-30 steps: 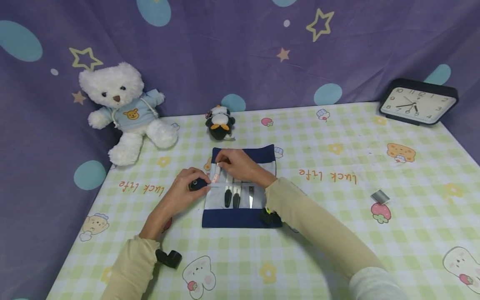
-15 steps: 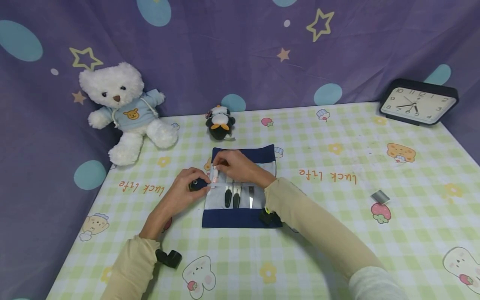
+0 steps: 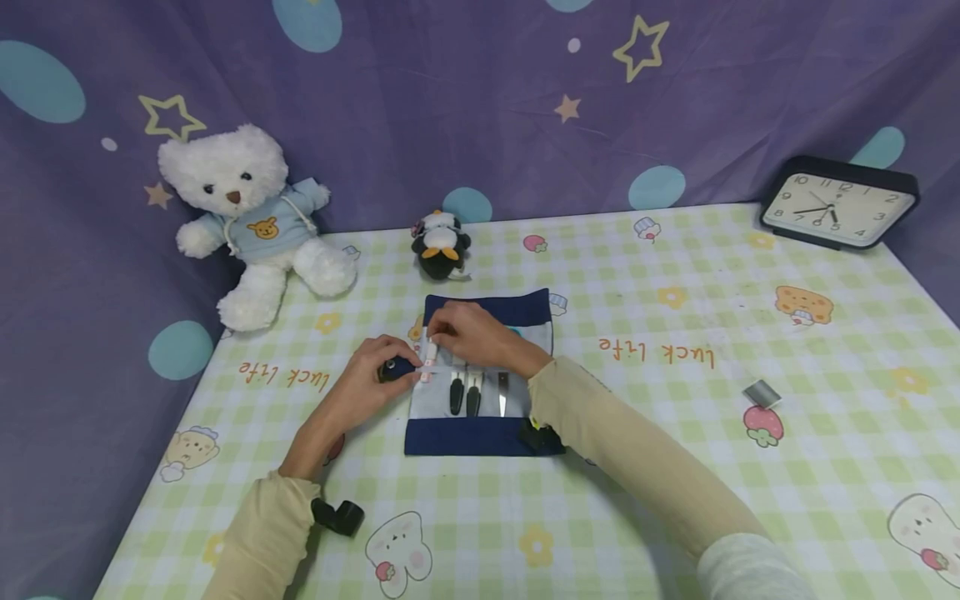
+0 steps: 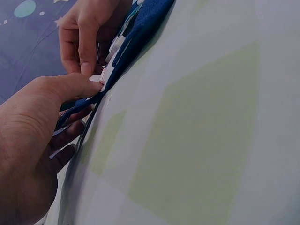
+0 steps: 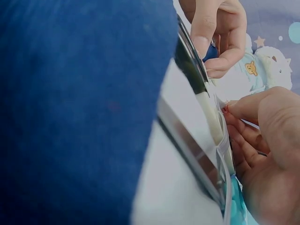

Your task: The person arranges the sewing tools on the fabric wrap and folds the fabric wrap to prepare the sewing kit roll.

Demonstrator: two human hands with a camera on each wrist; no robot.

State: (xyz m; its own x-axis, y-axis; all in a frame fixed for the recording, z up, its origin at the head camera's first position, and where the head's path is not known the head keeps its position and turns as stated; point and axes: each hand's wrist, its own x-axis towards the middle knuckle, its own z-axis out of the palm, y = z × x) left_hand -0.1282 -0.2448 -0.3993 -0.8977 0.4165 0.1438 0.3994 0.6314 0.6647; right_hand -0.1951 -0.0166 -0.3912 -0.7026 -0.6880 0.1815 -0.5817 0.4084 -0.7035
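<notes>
An unrolled navy tool pouch (image 3: 483, 437) with a pale grey lining lies on the table in the head view. My left hand (image 3: 372, 372) pinches its left edge by a navy snap tab (image 3: 398, 367). Over the upper part of the pouch, my right hand (image 3: 476, 332) pinches the top of a slim pink-and-white stick (image 3: 427, 365) at the far left; its exact kind is unclear. The stick's lower end shows below the elastic band. Two black-handled tools (image 3: 473, 400) and a flat metal tool (image 3: 503, 396) sit under the band. My right hand hides their upper parts.
A white teddy bear (image 3: 258, 225) sits at the back left, and a small penguin plush (image 3: 439, 246) stands behind the pouch. A black desk clock (image 3: 836, 204) is at the back right. A small silver-grey rectangle (image 3: 762, 393) lies on the checked tablecloth (image 3: 637, 517).
The pink-and-white stick has slid toward me, its lower end passing under the elastic band. My right hand has shifted slightly left and down with it. My left hand has stayed put.
</notes>
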